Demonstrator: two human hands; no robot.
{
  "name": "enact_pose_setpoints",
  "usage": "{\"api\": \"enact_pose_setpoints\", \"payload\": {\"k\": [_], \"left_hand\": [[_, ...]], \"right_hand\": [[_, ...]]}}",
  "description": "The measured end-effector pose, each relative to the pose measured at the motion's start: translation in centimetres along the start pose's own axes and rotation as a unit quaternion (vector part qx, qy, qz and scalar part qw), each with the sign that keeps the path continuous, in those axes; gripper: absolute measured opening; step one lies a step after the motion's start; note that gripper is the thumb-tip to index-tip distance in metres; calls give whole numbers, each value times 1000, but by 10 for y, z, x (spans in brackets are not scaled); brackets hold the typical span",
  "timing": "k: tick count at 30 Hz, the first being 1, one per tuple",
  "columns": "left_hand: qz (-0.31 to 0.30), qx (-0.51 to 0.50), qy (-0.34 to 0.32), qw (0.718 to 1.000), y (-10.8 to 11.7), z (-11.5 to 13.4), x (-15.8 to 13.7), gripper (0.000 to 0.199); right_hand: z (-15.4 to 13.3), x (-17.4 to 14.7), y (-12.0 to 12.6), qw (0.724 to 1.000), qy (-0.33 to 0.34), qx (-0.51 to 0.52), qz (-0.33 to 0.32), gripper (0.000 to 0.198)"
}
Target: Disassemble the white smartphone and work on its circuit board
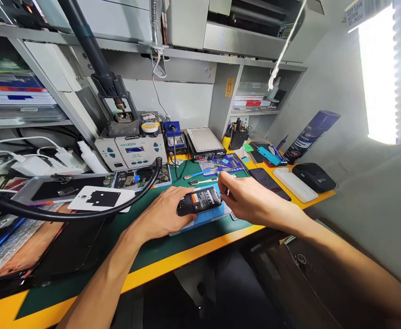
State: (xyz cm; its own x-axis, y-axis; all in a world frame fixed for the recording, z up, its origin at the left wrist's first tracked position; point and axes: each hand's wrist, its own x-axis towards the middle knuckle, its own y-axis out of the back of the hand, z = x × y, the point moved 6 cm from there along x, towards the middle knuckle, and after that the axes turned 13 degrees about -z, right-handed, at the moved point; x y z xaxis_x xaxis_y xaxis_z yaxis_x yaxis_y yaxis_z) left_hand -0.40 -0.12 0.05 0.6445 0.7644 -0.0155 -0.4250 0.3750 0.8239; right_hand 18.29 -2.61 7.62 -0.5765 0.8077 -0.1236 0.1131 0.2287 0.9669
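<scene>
Head view: opened black rectangular phone (186,207) lies face-down, by the look of it, on a light-blue flat pad (209,217) over the dark-green mat (147,258), between both hands. Black battery with white print and an orange label (205,199) is exposed, facing up.

Bare left hand (166,210) clamps the phone's left end: thumb along the near edge, other fingers along the far edge, so thumb and fingers are parted by the phone's width. Bare right hand (243,196) is at the opposite end, fingers curled, thumb and index close together; something small and dark shows there, but can't tell if they pinch a tool or the phone's edge.

To do it well, I'd say: keep the left grip firm on the frame only, no thumb pressure on the battery. Work the right end with small, low-force finger motion; stop if the phone skids on the pad. Stay off the battery's skin with anything hard.

Pose: left forearm rises from lower left, wrist low over the mat. Right forearm comes in from lower right, knuckles up, wrist held near the desk's yellow border (173,261).
</scene>
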Motion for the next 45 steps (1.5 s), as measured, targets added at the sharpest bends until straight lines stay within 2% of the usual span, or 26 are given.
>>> {"api": "enact_pose_setpoints", "payload": {"k": [3,8,12,16,18,21,24,26,30,34,38,42,45], "left_hand": [[1,2,4,1000,0,0,0,60],[3,10,3,1000,-1,-1,0,63],[-1,5,6,1000,0,-1,-1,62],[-7,4,11,1000,1,1,-1,61],[-4,5,11,1000,1,1,0,61],[1,5,7,1000,1,1,0,62],[1,2,7,1000,0,-1,0,62],[-1,2,7,1000,-1,-2,0,62],[3,4,7,1000,-1,-3,-1,62],[3,1,3,1000,-1,-2,-1,60],[-6,-3,13,1000,0,-1,0,62],[-14,-4,19,1000,0,-1,-1,61],[-12,-4,25,1000,-1,-1,0,62]], "right_hand": [[3,2,2,1000,-4,-8,-1,11],[11,4,0,993,-82,-74,47,21],[5,2,-5,998,-44,-30,37,7],[3,1,-5,1000,14,5,8,10],[6,1,-3,999,2,-35,20,12],[14,0,2,991,-64,-106,54,21],[10,-1,1,996,-27,-88,18,15],[7,-2,1,997,0,-77,-3,21],[13,-4,5,991,-62,-113,44,20],[9,-1,-1,994,-11,-104,22,23],[10,0,8,987,-48,-143,53,20],[2,3,8,988,13,-154,13,20],[2,3,14,984,-16,-176,32,19]]}}
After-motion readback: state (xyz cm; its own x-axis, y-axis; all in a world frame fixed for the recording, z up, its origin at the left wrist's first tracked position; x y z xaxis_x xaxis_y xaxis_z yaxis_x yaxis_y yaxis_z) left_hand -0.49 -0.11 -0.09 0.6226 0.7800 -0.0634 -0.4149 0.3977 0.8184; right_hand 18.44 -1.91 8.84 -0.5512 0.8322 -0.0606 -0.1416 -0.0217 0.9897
